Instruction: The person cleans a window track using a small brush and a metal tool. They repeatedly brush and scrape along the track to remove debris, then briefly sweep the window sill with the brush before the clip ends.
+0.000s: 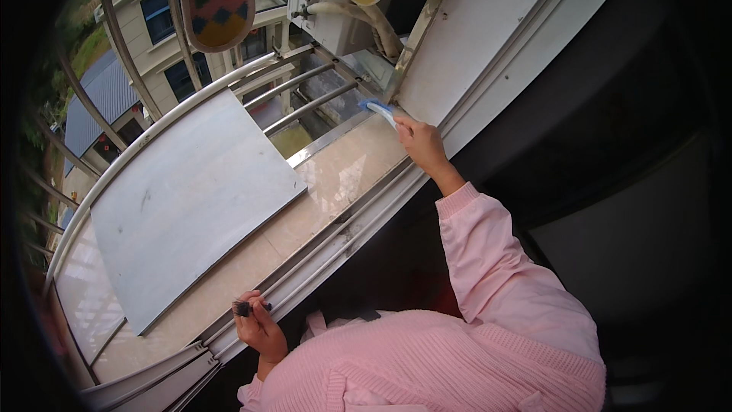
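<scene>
My right hand (422,145) is closed round the white handle of a brush with blue bristles (377,109). The bristle end is over the far right corner of the beige tiled sill (345,181), beside the white window frame; whether it touches the surface I cannot tell. Lower left, my left hand (261,334) pinches a small black-bristled brush (242,308) in its fingertips, just above the window track (335,243). Most of that brush's handle is hidden by the fingers.
A pale flat board (198,206) lies on the sill and the metal bars (314,111). Patterned insoles (216,0) hang near the railing (156,118). An outdoor air-conditioner unit (335,29) with wrapped pipes stands beyond. The window panel (480,38) runs along the right.
</scene>
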Motion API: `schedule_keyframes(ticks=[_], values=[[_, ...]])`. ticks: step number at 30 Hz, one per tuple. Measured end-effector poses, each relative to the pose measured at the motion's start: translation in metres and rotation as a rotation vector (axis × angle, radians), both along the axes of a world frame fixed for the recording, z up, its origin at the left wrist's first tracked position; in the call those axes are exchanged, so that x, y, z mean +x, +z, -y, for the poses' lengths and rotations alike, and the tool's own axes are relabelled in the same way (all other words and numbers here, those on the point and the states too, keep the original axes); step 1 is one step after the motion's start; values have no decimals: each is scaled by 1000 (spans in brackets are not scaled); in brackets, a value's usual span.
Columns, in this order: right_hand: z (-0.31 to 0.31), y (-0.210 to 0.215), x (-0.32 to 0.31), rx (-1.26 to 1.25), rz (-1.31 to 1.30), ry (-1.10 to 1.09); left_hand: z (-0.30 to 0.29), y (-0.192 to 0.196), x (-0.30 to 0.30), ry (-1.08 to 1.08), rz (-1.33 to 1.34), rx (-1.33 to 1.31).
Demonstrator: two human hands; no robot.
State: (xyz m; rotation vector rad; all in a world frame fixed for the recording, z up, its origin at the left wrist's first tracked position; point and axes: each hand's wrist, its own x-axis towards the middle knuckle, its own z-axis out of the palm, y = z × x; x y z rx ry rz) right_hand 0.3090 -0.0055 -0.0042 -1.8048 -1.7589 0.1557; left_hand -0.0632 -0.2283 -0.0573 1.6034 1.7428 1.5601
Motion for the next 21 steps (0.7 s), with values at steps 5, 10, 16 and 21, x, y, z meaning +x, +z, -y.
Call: schedule_keyframes(ticks=[5, 10, 16, 21], values=[[-11, -5, 22, -37, 111, -174, 1, -1, 1, 8, 46, -3], [-24, -9, 4, -212, -199, 20, -2, 1, 2, 3, 0, 39], [-10, -4, 24, -4, 58, -153, 0, 4, 1, 11, -15, 3], [-30, -12, 10, -203, -169, -95, -2, 3, 1, -1, -46, 47]])
